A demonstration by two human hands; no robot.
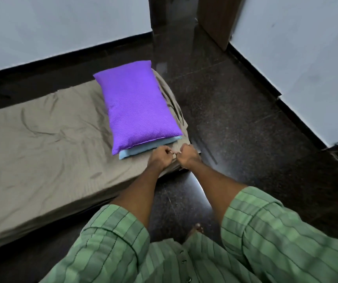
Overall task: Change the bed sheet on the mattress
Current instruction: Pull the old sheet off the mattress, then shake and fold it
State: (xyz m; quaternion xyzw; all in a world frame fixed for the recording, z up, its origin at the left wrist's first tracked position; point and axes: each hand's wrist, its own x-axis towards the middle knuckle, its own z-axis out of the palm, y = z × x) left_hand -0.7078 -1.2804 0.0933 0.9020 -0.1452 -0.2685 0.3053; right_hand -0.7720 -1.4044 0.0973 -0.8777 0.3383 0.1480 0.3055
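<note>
A low mattress lies on the dark floor, covered by a wrinkled grey-brown bed sheet. At its right end a purple pillow rests on a light blue pillow, of which only a strip shows. My left hand and my right hand are side by side at the mattress's near right corner, just in front of the pillows. Both have curled fingers and grip the sheet's edge at that corner. The sheet is bunched along the right end of the mattress.
Dark polished floor surrounds the mattress. White walls with black skirting stand behind and to the right. A wooden door stands at the top right. My bare foot is on the floor below my arms, by my green striped clothing.
</note>
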